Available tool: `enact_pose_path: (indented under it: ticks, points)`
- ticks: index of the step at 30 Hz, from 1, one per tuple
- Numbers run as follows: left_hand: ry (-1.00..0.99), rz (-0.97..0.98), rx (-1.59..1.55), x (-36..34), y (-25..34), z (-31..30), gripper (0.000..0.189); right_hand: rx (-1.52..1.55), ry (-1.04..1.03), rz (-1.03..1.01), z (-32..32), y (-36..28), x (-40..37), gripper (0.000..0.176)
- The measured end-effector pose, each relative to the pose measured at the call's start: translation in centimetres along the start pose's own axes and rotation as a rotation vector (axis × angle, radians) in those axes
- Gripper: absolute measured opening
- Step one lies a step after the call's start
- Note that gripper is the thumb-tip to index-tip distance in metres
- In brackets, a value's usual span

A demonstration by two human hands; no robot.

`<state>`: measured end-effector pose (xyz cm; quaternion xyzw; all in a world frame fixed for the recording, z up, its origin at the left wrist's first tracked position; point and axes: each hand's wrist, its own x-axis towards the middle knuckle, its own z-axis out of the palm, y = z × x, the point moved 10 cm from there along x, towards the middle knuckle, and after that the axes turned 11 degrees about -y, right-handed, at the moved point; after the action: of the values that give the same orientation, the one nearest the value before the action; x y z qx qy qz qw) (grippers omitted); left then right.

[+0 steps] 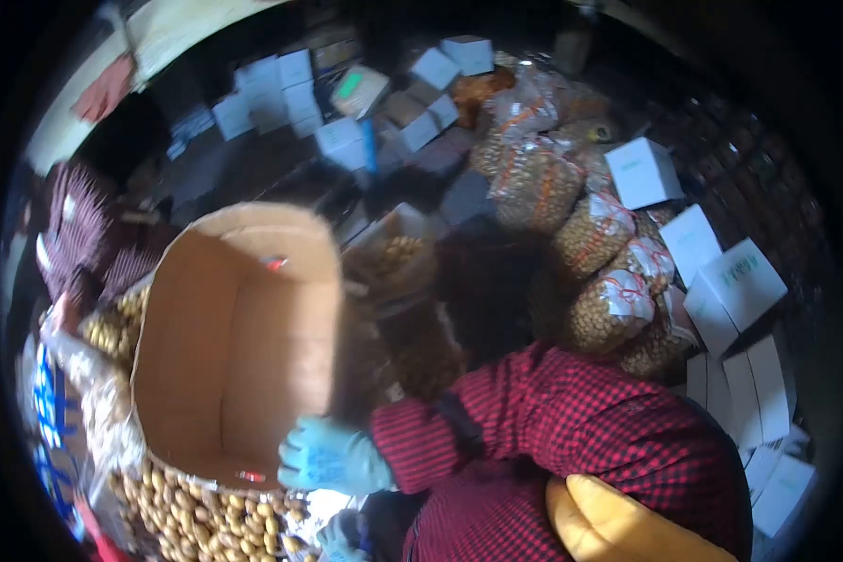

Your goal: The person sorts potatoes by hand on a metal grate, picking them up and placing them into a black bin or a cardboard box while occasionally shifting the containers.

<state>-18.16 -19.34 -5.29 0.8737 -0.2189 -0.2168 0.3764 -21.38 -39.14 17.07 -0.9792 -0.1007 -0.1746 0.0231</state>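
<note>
Head view: a big cardboard box [239,337] fills the left side, from 9 o'clock in to the middle.
Cardboard box: it is tipped over, and its open mouth faces the camera. It looks bare inside but for two small bits of red tape.
Right hand [332,459]: it wears a light blue glove on a red checked sleeve [571,421] that comes in from 4 o'clock. The fingers are curled tight on the low rim of the box, at about 7 o'clock.
Left hand [340,540]: only a bit of blue glove peeks in at 6 o'clock, just under the other glove. I cannot tell if it is open or closed, or if it has hold of a thing.
Nuts [206,520]: a heap of little tan round things that look like nuts sits just under the box, at 7 o'clock.
Bags of nuts [609,309]: clear bags tied with red string are piled at 2 o'clock, well apart from the box.
White boxes [735,281]: small ones lie at 3 o'clock, and more lie near 12 o'clock.
Doing it well: one hand on one rim looks like a wobbly hold. A second hand on the far wall would steady the box. It is best to grip the stiff corner, not a floppy edge. The box should also ride clear of the heap so nothing gets squashed.
</note>
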Motion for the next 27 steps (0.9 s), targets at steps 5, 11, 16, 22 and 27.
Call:
enact_pose_path:
  ticks: [5,11,16,22,27]
  points:
    - [-0.189,0.250,0.187,3.5,5.9,7.8,0.053,0.065,-0.098,-0.079,2.9,-0.5,-0.8,0.015]
    - [-0.260,0.514,0.312,5.6,10.3,12.3,0.051,0.096,0.184,-0.124,-3.2,-1.9,-3.4,0.020]
    - [-0.249,0.579,0.380,6.5,10.9,13.3,0.050,0.086,0.223,-0.209,-10.3,-5.4,-5.8,0.015]
    - [-0.218,0.639,0.456,7.0,12.4,14.5,0.048,-0.184,0.122,-0.105,-18.0,-2.2,-9.0,0.013]
    - [-0.174,0.661,0.547,7.7,13.5,16.2,0.047,-0.408,0.093,-0.007,-25.1,2.5,-14.4,0.015]
